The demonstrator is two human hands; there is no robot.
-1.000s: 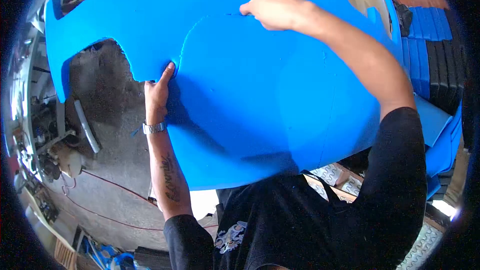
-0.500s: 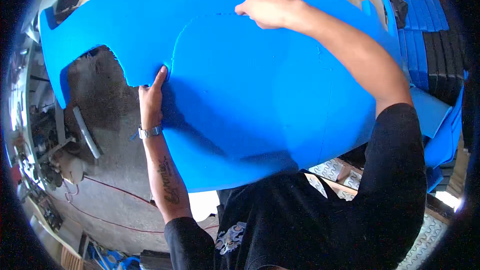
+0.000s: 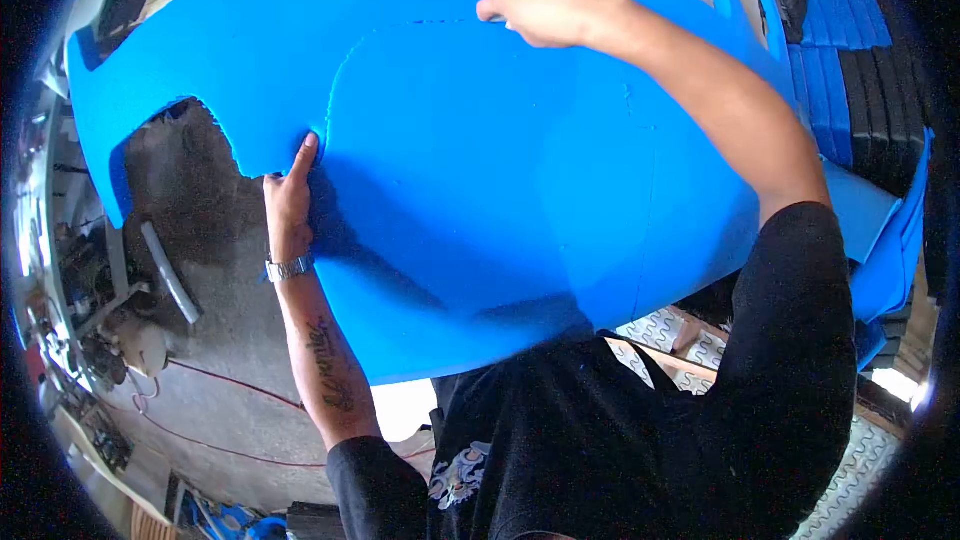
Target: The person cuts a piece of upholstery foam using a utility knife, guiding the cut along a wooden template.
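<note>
A large blue foam sheet (image 3: 450,210) spreads before me, with a curved, dashed cut line running from near my left thumb up and across to my right hand. My left hand (image 3: 290,195) grips the sheet at the rim of a jagged cut-out, thumb on top and the other fingers hidden underneath. At the far end of the line, my right hand (image 3: 550,8) is closed, knuckles up, against the foam. Something small and greyish shows at its fingertips, too little visible to name. A fainter straight line marks the sheet's right side.
Stacked blue and black foam pieces (image 3: 845,70) stand on the right, with loose blue sheets (image 3: 890,250) below. On the left floor lie a grey tube (image 3: 170,272) and a red cord (image 3: 240,385). Wire-spring frames (image 3: 655,330) show beneath the sheet's near right edge.
The sheet and my left hand appear slightly farther left in view. My right hand has moved a little to the right along the cut line, still closed.
</note>
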